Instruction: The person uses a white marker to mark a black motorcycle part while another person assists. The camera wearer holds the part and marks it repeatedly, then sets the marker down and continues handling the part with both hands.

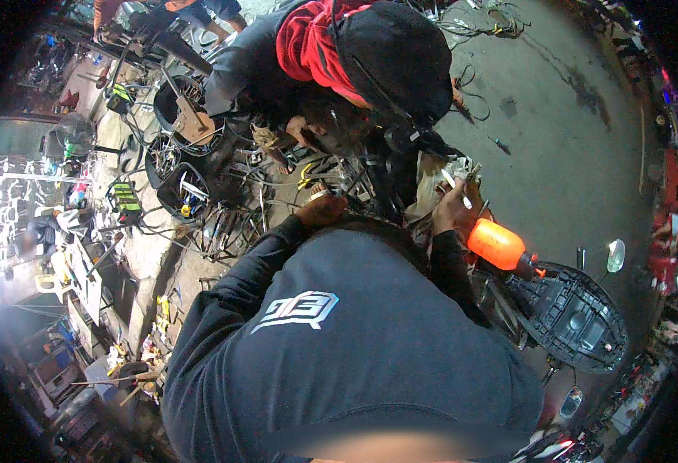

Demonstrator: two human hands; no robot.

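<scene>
My left hand (321,209) is curled closed near a heap of tools and metal parts (347,179). Whatever lies in its fingers is too small to make out. My right hand (448,212) closes around a slim white stick-like thing (447,177). Beside those fingers is a crumpled pale cloth (424,189), partly hidden. Just right of my right wrist is an orange bottle (496,244) with a dark cap, lying tilted. Dark machine parts (389,185) fill the space between my hands.
Across from me a person in a black cap (393,62) and red cloth bends over the parts, a hand (300,131) low. Black tubs (181,189) of tools and cables stand left. A motorcycle seat's underside (578,316) is at right; a screwdriver (501,145) lies on the concrete floor (547,147).
</scene>
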